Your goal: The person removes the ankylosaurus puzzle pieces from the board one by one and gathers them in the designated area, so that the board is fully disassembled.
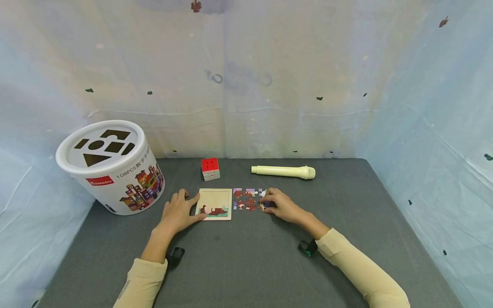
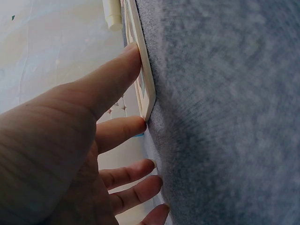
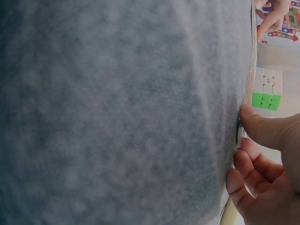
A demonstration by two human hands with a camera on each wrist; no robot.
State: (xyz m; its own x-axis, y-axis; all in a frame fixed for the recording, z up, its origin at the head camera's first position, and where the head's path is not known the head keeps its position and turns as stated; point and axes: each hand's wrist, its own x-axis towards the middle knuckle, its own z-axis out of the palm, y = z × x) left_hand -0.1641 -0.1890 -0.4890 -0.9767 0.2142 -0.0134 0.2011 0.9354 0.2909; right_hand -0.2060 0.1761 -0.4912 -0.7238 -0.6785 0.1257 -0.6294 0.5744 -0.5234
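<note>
A square wooden puzzle board [image 1: 215, 198] lies on the table, with a strip of coloured picture along its near side. The left hand [image 1: 178, 214] rests at the board's left side, thumb on the near frame and index fingertip at the corner, its other fingers spread beside it. Several loose jigsaw pieces [image 1: 250, 204] with brown and purple print lie in rows just right of the board. At the right end of these rows, the right hand [image 1: 284, 207] pinches a jigsaw piece [image 3: 238, 134] between thumb and fingers, close over the tabletop. The fingers partly cover that piece.
Behind the board stands a red-topped puzzle cube [image 1: 210, 169]. A pale yellow toy microphone [image 1: 283, 171] lies behind the pieces. On the left is a large white block bucket [image 1: 111, 171] with shaped holes in its lid. Printed curtains border the grey table [image 1: 246, 265].
</note>
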